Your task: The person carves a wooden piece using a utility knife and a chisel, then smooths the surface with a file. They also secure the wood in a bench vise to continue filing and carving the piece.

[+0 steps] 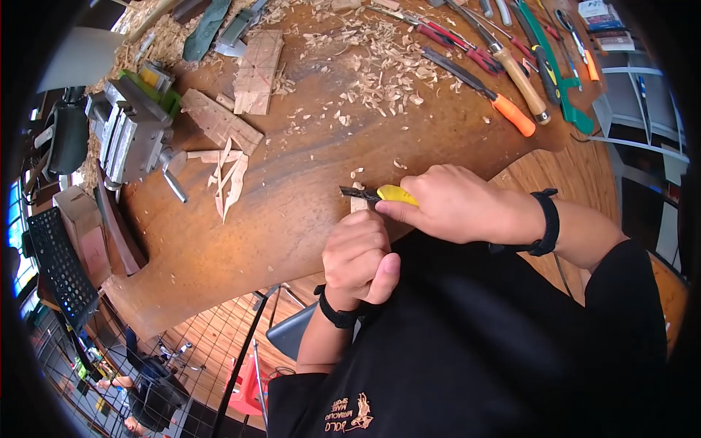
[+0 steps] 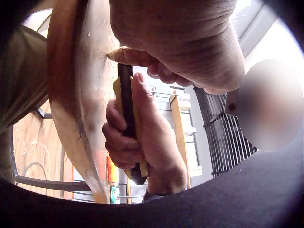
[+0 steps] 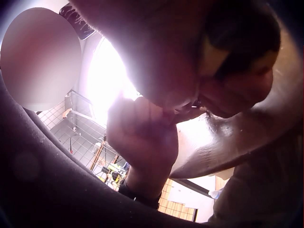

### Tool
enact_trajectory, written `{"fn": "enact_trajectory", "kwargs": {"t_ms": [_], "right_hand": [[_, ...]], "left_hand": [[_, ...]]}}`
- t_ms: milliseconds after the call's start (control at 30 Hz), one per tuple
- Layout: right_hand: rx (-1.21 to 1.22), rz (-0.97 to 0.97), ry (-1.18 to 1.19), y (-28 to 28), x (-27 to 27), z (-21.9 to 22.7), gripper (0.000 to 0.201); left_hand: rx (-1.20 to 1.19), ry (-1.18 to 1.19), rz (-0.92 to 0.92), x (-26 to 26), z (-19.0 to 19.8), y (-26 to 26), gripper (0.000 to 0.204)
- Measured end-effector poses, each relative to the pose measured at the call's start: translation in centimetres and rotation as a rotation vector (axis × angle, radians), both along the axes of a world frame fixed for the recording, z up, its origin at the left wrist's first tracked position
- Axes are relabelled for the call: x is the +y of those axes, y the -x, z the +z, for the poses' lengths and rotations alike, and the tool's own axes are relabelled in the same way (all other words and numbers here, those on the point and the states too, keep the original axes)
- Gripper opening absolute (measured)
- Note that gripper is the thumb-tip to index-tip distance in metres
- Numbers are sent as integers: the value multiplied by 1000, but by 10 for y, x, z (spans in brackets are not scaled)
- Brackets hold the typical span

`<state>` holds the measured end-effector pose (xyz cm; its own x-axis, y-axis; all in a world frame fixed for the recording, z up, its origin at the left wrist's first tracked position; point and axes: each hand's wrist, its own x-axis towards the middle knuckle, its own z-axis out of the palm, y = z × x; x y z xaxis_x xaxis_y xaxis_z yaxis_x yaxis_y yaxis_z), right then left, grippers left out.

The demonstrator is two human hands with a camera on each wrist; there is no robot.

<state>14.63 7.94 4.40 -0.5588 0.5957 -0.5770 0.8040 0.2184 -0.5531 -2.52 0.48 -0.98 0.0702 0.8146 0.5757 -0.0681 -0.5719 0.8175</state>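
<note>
My left hand (image 1: pixel 358 255) grips a small piece of pale wood (image 1: pixel 358 205) near the bench's front edge. Its end sticks out past the curled fingers, and the rest is hidden in the fist. In the left wrist view the wood (image 2: pixel 128 56) shows a tapered tip. My right hand (image 1: pixel 460 204) holds a yellow and black utility knife (image 1: pixel 396 194), fingers wrapped round the handle and thumb along it. The dark blade lies across the wood's end, just beyond the left fist. Seen from the left wrist, the knife handle (image 2: pixel 127 102) stands close below the wood.
A brown wooden bench (image 1: pixel 292 197) carries scattered shavings (image 1: pixel 380 80). Long slivers (image 1: pixel 230 179) and wooden boards (image 1: pixel 257 71) lie left of centre, beside a metal vise (image 1: pixel 135 135). An orange-handled file (image 1: pixel 515 115), a chisel with a wooden handle (image 1: pixel 522 84) and a green saw (image 1: pixel 577 117) lie back right.
</note>
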Motion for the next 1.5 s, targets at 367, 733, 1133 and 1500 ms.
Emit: {"fn": "enact_trajectory", "kwargs": {"t_ms": [367,733,1133,1500], "right_hand": [[25,-17,61,-18,-5,-1,61],[32,-11,-29,-6,2,-9,63],[17,104,25,-17,8,6,59],[28,77,-99,-8,4,-6,60]], "left_hand": [[69,-6,-17,2,3,2,27],[47,2,-12,1,4,2,29],[267,-151,-106,5,-2,-4,37],[167,-107,-118,8,2,3,32]]}}
